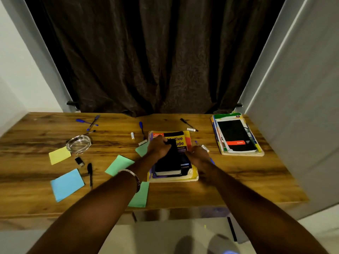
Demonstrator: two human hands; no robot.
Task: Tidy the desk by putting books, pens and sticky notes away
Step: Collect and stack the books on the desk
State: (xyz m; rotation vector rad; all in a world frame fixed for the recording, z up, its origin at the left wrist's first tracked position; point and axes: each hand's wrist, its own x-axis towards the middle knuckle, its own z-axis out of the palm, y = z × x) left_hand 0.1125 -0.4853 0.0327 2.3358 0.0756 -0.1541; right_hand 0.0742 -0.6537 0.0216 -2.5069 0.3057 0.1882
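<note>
A thick black book [170, 162] lies on top of a large yellow book [180, 139] in the middle of the wooden desk [229, 173]. My left hand [158, 146] grips the black book's far left corner. My right hand [199, 155] presses against its right side. A second stack of books [237, 136] sits at the far right. Pens lie scattered: blue ones [86, 122] at the far left, a blue one [141, 126] and a black one [188, 124] behind the books, a black one [89, 173] near the front left. Sticky notes lie about: yellow [59, 155], blue [67, 184], green [119, 165].
A glass ashtray [78, 143] stands at the left, with a small black lighter [79, 160] in front of it. A dark curtain [146, 61] hangs behind the desk. White walls close in on both sides. Another green note [140, 196] lies near the front edge.
</note>
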